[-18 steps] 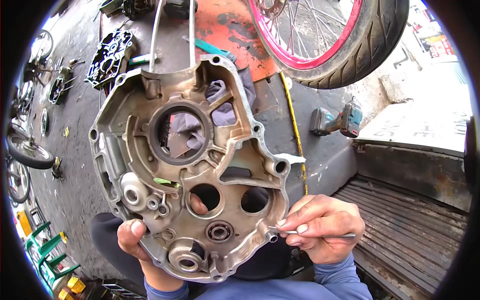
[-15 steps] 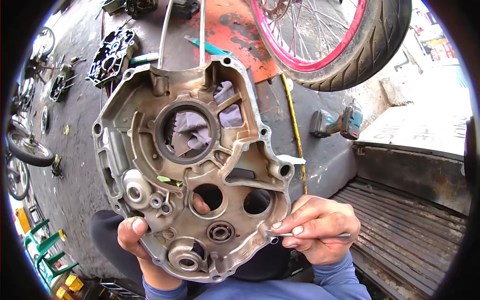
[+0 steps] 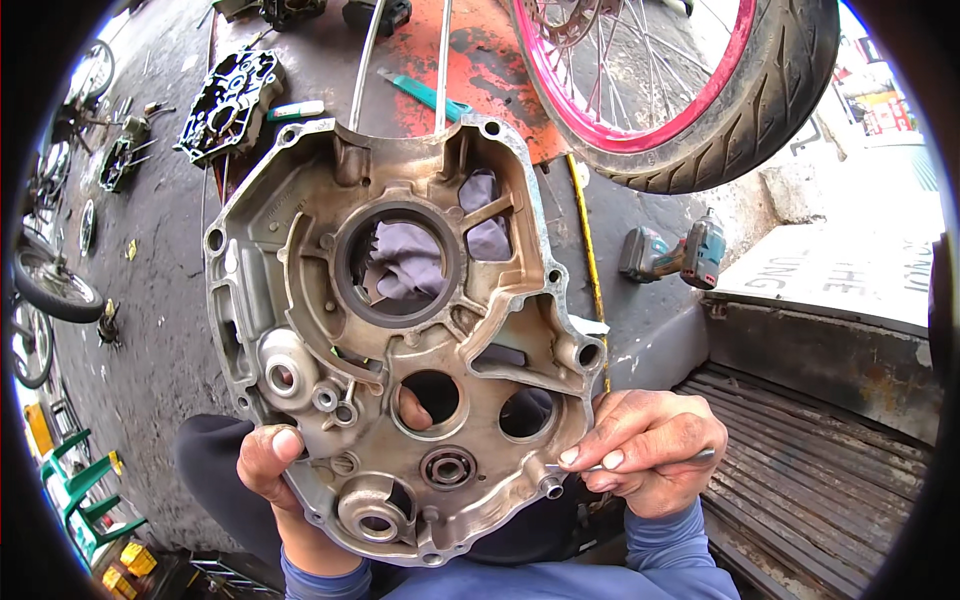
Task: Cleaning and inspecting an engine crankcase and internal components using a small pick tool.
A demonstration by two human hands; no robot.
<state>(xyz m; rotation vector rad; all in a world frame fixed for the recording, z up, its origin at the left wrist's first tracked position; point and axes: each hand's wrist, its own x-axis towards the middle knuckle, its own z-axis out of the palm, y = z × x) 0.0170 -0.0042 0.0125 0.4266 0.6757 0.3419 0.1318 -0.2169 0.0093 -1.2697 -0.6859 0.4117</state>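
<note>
Above the grey floor point(image 3: 150, 370), your left grip point(image 3: 268, 464) is clamping the casing point(image 3: 484, 420), and your right grip point(image 3: 655, 450) is pinching a crosswise rod point(image 3: 704, 456) pointing leftward at it.

The broad, brownish-grey metal casing point(image 3: 425, 352) has a silvery edge. Far right, the round spoked wheel point(image 3: 585, 125) has a bright pink rim point(image 3: 632, 142) and dark, grooved tyre point(image 3: 768, 112). The flat, far orange-red sheet point(image 3: 495, 55) bears black blotches.

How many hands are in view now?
2. The left hand is at the lower left edge of the metal casing, partly hidden behind it; the right hand, holding a thin metal tool, is at its lower right. No others show.
</note>
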